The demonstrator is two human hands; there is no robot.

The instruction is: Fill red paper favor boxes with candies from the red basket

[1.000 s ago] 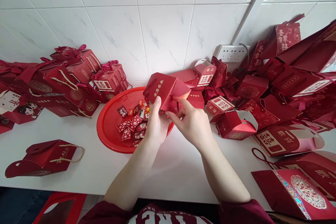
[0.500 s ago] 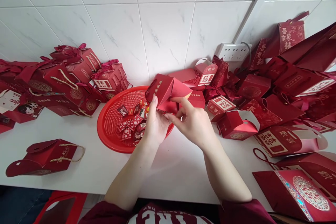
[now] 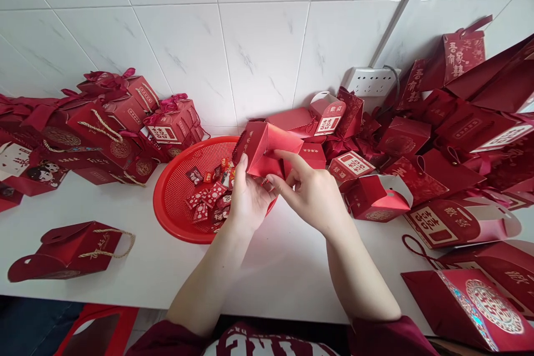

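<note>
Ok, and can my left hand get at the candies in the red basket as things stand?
Probably yes, though your left hand may need to let go of the red box first: the candies lie close by in the red basket, with no lid over them.

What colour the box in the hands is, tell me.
The box is red inside and out; the head view shows it best.

The basket (image 3: 172,200) is glossy moulded plastic, finely perforated; sweets (image 3: 213,193) inside it have shiny printed wrappers. Over its right side, a box (image 3: 273,144) is smooth, satin-finished card. Left of it, ribbons (image 3: 120,84) resemble lustrous cloth. Behind it, tiles (image 3: 267,61) gleam; beneath it, the counter (image 3: 283,278) looks smooth.
</note>
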